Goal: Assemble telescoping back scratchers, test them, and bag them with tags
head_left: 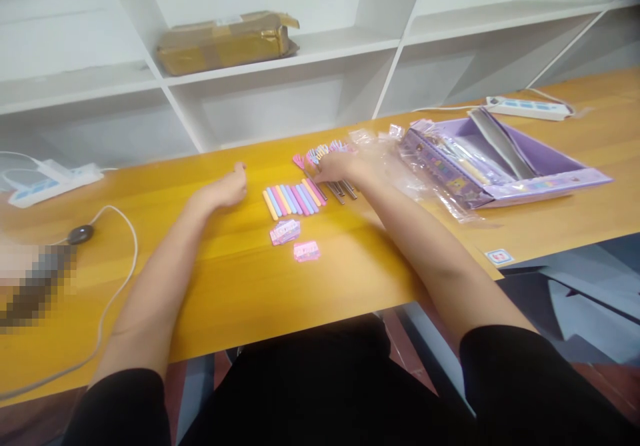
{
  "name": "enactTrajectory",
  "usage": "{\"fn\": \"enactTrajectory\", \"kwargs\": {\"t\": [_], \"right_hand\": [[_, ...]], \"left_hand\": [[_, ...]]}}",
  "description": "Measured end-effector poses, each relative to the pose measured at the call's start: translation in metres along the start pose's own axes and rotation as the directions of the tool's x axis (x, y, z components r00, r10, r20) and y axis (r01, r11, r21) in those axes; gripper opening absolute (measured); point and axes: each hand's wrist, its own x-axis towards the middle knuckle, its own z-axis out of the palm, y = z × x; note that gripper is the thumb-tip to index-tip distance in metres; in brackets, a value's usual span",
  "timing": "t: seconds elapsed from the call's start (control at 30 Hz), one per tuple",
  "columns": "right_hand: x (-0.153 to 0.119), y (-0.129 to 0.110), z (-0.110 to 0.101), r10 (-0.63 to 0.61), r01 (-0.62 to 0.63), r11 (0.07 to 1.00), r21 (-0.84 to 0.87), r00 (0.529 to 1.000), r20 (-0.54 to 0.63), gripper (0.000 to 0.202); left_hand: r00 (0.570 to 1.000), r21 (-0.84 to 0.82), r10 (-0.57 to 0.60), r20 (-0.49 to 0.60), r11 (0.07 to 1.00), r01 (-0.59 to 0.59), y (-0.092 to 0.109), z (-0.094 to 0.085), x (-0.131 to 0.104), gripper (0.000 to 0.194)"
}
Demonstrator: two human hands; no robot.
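Note:
My left hand (231, 187) rests low over the table, left of a row of pastel sticks (294, 199), with its fingers curled in and nothing visible in them. My right hand (339, 166) reaches over a bunch of slim metal shafts (341, 193) with colourful claw-shaped tops (320, 153). Its fingers are bent down onto these pieces beside a pink claw-topped stick (299, 160); their grip is partly hidden and blurred. Nearer to me lie a small stack of pink and purple cards (285, 232) and a separate pink card pile (307, 251).
A purple box (545, 193) holding packaged items stands at the right, with clear plastic wrappers (407, 176) beside it. Power strips (55, 185) and a cable (134, 249) lie at the left; another power strip (530, 108) is at the back right. Shelves hold a taped cardboard box (227, 45).

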Motion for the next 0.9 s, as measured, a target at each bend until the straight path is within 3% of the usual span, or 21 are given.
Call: {"fn": "enactTrajectory", "kwargs": {"t": [0.1,0.2,0.33,0.47,0.63,0.73,0.83,0.9], "right_hand": [[-0.011,0.002,-0.012,0.031,-0.030,0.999,0.023,0.998,-0.050,0.048],[-0.024,0.009,-0.029,0.052,-0.044,0.997,0.060,0.989,-0.139,0.044],[-0.055,0.023,-0.056,-0.023,0.109,0.946,0.306,0.962,-0.271,0.030],[-0.103,0.025,-0.074,-0.096,0.415,0.726,0.548,0.851,-0.516,0.024],[-0.157,0.004,-0.081,-0.012,0.668,0.419,0.615,0.681,-0.732,0.041],[-0.176,-0.003,-0.085,-0.016,0.725,0.289,0.625,0.656,-0.754,0.049],[-0.184,-0.002,-0.090,-0.038,0.735,0.239,0.634,0.660,-0.751,0.049],[-0.185,0.001,-0.093,-0.034,0.765,0.213,0.608,0.628,-0.778,0.042]], "left_hand": [[0.998,-0.068,-0.068,-0.003,0.995,0.068,0.002,-0.016,-0.012,0.096],[0.995,-0.112,-0.036,-0.088,0.993,0.026,0.010,-0.038,-0.033,0.067],[0.982,-0.039,0.047,-0.182,0.998,-0.055,0.030,-0.065,-0.067,0.040],[0.919,0.036,0.176,-0.353,0.984,-0.175,0.055,-0.079,-0.100,0.037],[0.809,0.096,0.297,-0.506,0.952,-0.290,0.078,-0.086,-0.135,0.037],[0.770,0.142,0.337,-0.541,0.939,-0.312,0.084,-0.086,-0.149,0.041],[0.741,0.186,0.364,-0.564,0.930,-0.316,0.089,-0.085,-0.156,0.039],[0.705,0.200,0.372,-0.604,0.927,-0.318,0.092,-0.084,-0.158,0.038]]}}
